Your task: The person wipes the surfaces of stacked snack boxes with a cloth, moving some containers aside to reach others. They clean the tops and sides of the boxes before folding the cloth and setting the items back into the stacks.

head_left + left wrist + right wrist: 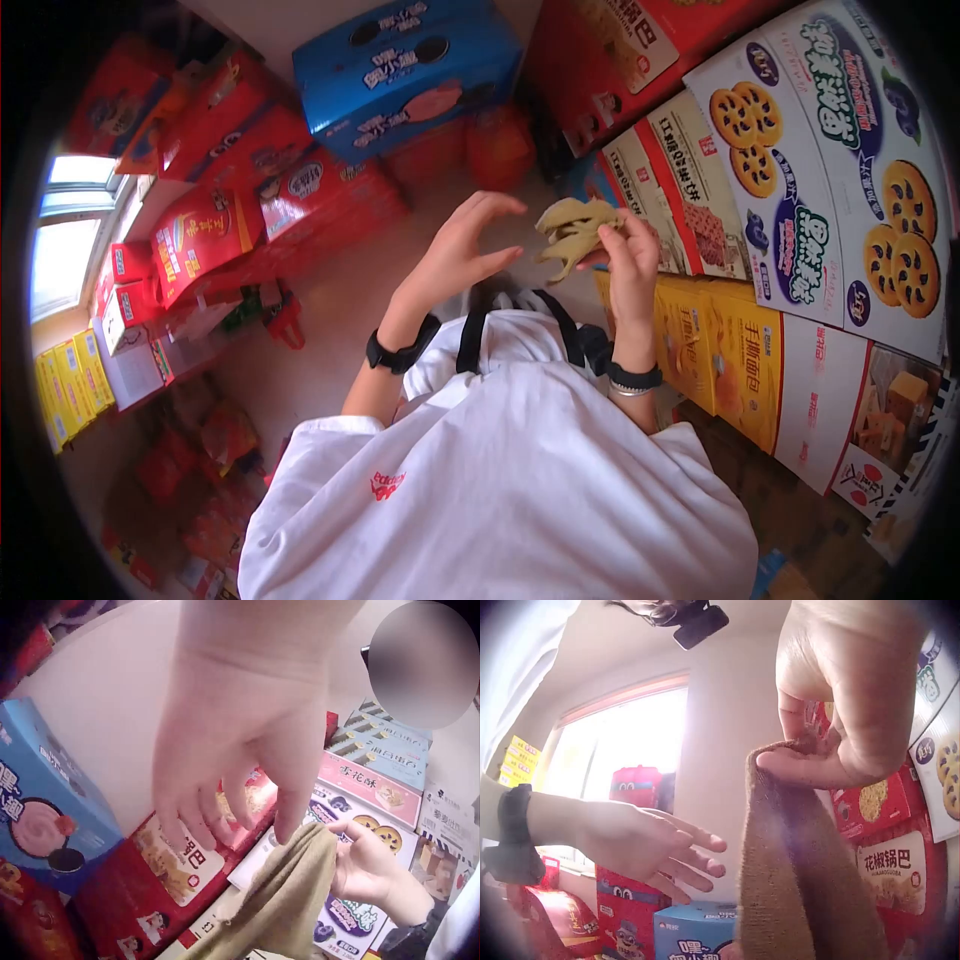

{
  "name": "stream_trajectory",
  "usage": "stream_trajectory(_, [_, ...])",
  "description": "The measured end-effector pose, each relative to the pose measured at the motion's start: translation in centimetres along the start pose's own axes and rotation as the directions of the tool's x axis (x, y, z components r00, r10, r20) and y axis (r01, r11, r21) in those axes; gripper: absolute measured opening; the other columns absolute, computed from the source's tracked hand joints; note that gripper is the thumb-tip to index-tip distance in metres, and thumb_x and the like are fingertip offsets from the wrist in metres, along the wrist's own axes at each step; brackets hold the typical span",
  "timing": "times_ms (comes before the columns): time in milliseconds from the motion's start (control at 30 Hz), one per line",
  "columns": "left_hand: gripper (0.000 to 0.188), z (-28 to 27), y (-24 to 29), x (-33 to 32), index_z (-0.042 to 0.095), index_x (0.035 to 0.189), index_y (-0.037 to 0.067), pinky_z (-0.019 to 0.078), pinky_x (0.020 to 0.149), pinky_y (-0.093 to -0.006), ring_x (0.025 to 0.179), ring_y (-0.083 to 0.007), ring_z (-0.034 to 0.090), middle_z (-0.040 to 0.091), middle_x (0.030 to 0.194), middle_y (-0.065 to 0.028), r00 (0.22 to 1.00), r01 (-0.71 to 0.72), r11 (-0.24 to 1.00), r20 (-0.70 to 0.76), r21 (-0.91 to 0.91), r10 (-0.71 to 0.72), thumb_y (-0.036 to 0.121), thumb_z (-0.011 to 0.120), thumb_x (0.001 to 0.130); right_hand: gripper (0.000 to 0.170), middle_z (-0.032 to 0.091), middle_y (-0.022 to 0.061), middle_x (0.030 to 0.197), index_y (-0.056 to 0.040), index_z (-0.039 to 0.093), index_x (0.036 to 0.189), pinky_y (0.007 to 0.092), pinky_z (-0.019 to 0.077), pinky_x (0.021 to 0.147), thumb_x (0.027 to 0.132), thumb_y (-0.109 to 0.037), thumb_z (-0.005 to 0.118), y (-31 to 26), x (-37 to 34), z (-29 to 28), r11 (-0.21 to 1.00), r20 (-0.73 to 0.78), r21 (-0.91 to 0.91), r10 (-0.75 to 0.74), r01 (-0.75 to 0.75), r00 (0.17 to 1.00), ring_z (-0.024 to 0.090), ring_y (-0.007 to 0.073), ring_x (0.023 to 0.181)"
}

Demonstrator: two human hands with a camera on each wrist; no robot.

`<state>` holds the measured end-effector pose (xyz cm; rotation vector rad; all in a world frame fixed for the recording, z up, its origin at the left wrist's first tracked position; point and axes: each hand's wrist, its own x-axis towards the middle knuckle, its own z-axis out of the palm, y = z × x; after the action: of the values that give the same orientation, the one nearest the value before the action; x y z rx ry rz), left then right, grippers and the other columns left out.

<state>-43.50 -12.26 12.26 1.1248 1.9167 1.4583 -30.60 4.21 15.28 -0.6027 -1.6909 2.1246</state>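
A limp olive-brown cloth (580, 230), knitted in texture, hangs from my right hand (632, 262). The right thumb and fingers pinch its upper edge, as the right wrist view shows with the cloth (795, 862) and the hand (847, 697). My left hand (462, 250) is held apart from the cloth, to its left, holding nothing, its fingers spread and slightly bent. In the left wrist view the left hand (240, 742) appears large above the cloth (289, 900), with the right hand (371, 870) gripping the cloth's far edge.
A blue carton (405, 75) stands ahead. Stacked white cookie cartons (825, 150) and yellow cartons (720, 345) line the right side. Red packages (205, 240) fill the left, near a window (70, 240). Red cartons (640, 60) stand at the front right.
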Motion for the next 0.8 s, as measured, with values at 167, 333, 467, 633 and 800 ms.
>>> stream_trajectory(167, [0.047,2.8,-1.1,0.0,0.051,0.113,0.004,0.037,0.093,-0.0374,0.109,-0.0313,0.047,0.052,0.116,-0.0149,0.988,-0.153,0.981,0.017,0.116,0.152,0.012,0.066,0.069,0.017,0.061,0.008,0.086,0.0027,0.053,0.096,0.0225,0.0511,0.055,0.087,-0.01,0.049,-0.7,-0.8,0.5,1.0,-0.039,0.01,0.015,-0.015,0.999,0.061,0.0116,0.071])
stream_trajectory(333, [0.039,2.9,-1.2,-1.2,0.055,0.107,0.003,0.0449,0.082,-0.037,0.09,-0.0327,0.057,0.061,0.098,-0.0148,0.992,0.094,0.995,0.085,0.027,-0.096,0.009,0.064,0.07,0.018,0.061,0.0088,0.087,0.0019,0.052,0.098,0.0236,0.0509,0.053,0.087,-0.012,0.047,-1.1,-1.0,0.4,0.995,-0.014,0.093,0.043,-0.041,0.999,0.061,0.0133,0.071])
stream_trajectory(467, [0.031,2.2,-1.6,-2.4,0.054,0.105,-0.001,0.0474,0.075,-0.03,0.087,-0.0222,0.06,0.062,0.091,-0.0114,0.994,0.039,0.999,-0.098,-0.027,-0.042,0.001,0.061,0.075,0.017,0.061,0.0084,0.087,0.0014,0.052,0.097,0.0238,0.0504,0.053,0.087,-0.012,0.046,-1.0,-1.0,1.2,0.993,-0.023,0.105,0.049,-0.047,0.999,0.061,0.0129,0.07])
stream_trajectory(633, [0.025,2.3,-1.9,-3.3,0.055,0.099,0.003,0.0467,0.078,-0.0287,0.085,-0.0223,0.06,0.058,0.094,-0.0122,0.927,0.023,0.894,-0.326,-0.447,-0.187,-0.008,0.054,0.077,0.017,0.061,0.0076,0.086,0.0005,0.052,0.098,0.0236,0.0491,0.053,0.088,-0.012,0.046,-0.6,-1.3,2.1,0.984,-0.065,0.173,0.048,-0.036,0.997,0.06,0.0126,0.068])
stream_trajectory(800, [0.024,1.5,-2.1,-4.1,0.061,0.089,0.006,0.0458,0.075,-0.0301,0.086,-0.0242,0.057,0.057,0.094,-0.0099,0.966,-0.139,0.988,-0.227,-0.069,0.12,-0.01,0.055,0.071,0.017,0.06,0.0074,0.084,0.0,0.052,0.098,0.0234,0.048,0.053,0.088,-0.012,0.046,-0.7,-1.2,2.8,0.983,-0.075,0.173,0.07,-0.057,0.995,0.058,0.0121,0.065])
